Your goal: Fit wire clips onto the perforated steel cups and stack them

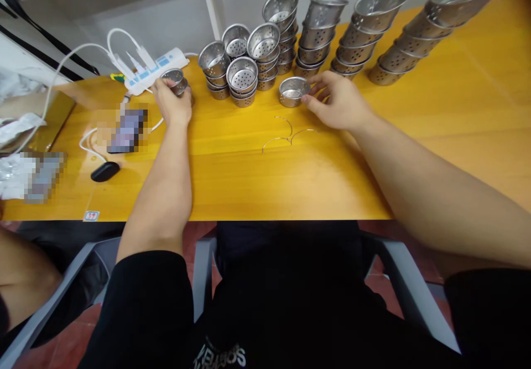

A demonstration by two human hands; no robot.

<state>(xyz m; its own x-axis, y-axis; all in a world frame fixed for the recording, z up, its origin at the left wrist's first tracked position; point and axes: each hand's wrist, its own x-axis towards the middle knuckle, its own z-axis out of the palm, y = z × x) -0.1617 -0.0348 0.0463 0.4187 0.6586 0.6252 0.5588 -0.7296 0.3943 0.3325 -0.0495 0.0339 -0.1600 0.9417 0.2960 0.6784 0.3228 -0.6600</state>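
On the yellow tabletop, my right hand [337, 99] has its thumb and fingers closed at the right rim of a shallow metal strainer basket [292, 93], which sits upright. My left hand [173, 102] is wrapped round another metal strainer basket [178, 79] beside the power strip; the hand hides much of it. Three thin curved wires [289, 136] lie on the table between my arms, below the right-hand basket. Stacks of perforated strainer baskets [242, 76] stand behind, between my two hands.
Taller basket stacks [357, 51] lean along the back right. At left are a white power strip [160, 70] with cables, a pixelated phone [128, 131], a black oval case [105, 171] and plastic bags [16, 175]. Another person's limb [29, 269] shows at lower left.
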